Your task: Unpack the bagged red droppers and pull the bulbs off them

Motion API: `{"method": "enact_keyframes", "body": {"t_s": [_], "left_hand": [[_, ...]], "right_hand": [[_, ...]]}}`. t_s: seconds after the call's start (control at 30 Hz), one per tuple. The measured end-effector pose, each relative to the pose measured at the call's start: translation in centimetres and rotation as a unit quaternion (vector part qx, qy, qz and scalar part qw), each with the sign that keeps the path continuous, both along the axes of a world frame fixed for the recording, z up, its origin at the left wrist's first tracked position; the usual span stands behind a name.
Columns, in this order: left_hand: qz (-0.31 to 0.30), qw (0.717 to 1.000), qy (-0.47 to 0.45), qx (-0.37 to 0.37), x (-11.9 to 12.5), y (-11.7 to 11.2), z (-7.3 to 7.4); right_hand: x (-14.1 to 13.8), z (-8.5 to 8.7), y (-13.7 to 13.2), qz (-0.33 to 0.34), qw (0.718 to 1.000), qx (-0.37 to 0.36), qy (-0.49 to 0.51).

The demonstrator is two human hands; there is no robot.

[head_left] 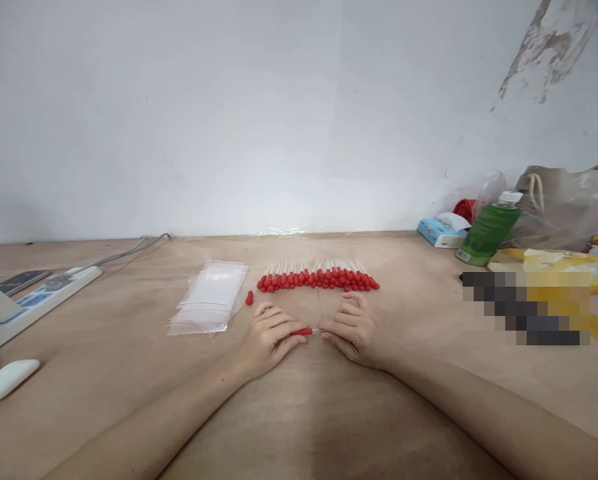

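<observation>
My left hand (269,337) rests on the wooden table (299,427), its fingers pinched on the red rubber bulb (301,331) of a dropper. My right hand (355,330) faces it, fingertips closed on the clear thin tube end of the same dropper. Just beyond the hands lies a row of several droppers with red bulbs (319,279), their clear tubes pointing to the wall. One loose red bulb (249,298) lies left of the row. A stack of clear plastic bags (209,303) sits left of that.
A white power strip (39,303) with a grey cable, a phone (21,281) and a white mouse (6,380) are at the left. At the right stand a green bottle (489,230), a tissue pack (441,232), plastic bags (563,203) and yellow packaging.
</observation>
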State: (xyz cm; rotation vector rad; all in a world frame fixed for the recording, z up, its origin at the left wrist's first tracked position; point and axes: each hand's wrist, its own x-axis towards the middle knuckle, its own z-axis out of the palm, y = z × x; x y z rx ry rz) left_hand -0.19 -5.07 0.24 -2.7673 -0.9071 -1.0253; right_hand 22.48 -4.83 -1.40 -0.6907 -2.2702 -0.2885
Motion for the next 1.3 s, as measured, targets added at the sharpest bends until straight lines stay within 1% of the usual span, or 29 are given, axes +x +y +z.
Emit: {"method": "enact_keyframes", "body": {"t_s": [0.17, 0.37, 0.57, 0.63, 0.73, 0.8, 0.87, 0.9, 0.97, 1.03, 1.1, 1.17, 1.23, 1.3], "left_hand": [[0.01, 1.0, 0.019, 0.006, -0.1, -0.3, 0.0], [-0.002, 0.999, 0.041, -0.027, -0.1, -0.4, 0.0], [-0.026, 0.999, 0.022, -0.026, -0.3, -0.5, 0.2], [-0.024, 0.999, 0.011, -0.028, -0.7, -0.5, 0.1], [0.017, 0.998, -0.019, -0.049, -1.1, -0.5, 0.0], [0.045, 0.995, -0.055, -0.067, -1.2, -0.4, -0.1], [0.067, 0.99, -0.103, -0.068, -1.4, 0.0, 0.1], [0.086, 0.986, -0.127, -0.062, -1.7, 0.3, 0.4], [0.143, 0.976, -0.162, -0.043, -2.7, 1.1, 1.2], [0.207, 0.962, -0.174, -0.034, -4.2, 2.0, 2.1], [0.25, 0.953, -0.167, -0.043, -5.9, 2.8, 2.7], [0.291, 0.944, -0.148, -0.049, -7.3, 3.2, 3.0], [0.319, 0.939, -0.111, -0.057, -8.1, 3.4, 2.9], [0.335, 0.938, -0.063, -0.061, -8.3, 3.5, 2.6]], "right_hand": [[0.2, 0.1, -0.2, -0.003, 1.0, 0.011, -0.017], [0.2, 0.2, -0.3, 0.005, 1.0, 0.003, -0.025], [0.3, 0.3, -0.4, 0.021, 1.0, -0.005, -0.014], [0.6, 0.4, -0.4, 0.015, 1.0, -0.013, -0.004], [1.2, 0.3, -0.2, -0.004, 0.999, -0.035, 0.02], [1.5, 0.2, -0.1, -0.025, 0.998, -0.055, 0.034], [1.5, 0.0, 0.1, -0.055, 0.995, -0.075, 0.045], [1.5, -0.1, 0.3, -0.074, 0.992, -0.082, 0.055], [1.4, -0.2, 0.6, -0.107, 0.987, -0.091, 0.078], [1.3, -0.1, 0.9, -0.131, 0.983, -0.089, 0.092], [1.1, 0.3, 1.4, -0.147, 0.983, -0.07, 0.08], [0.8, 0.8, 2.0, -0.164, 0.985, -0.033, 0.052], [0.4, 1.1, 2.5, -0.183, 0.983, 0.008, 0.025], [0.0, 1.0, 2.9, -0.198, 0.979, 0.038, 0.01]]}}
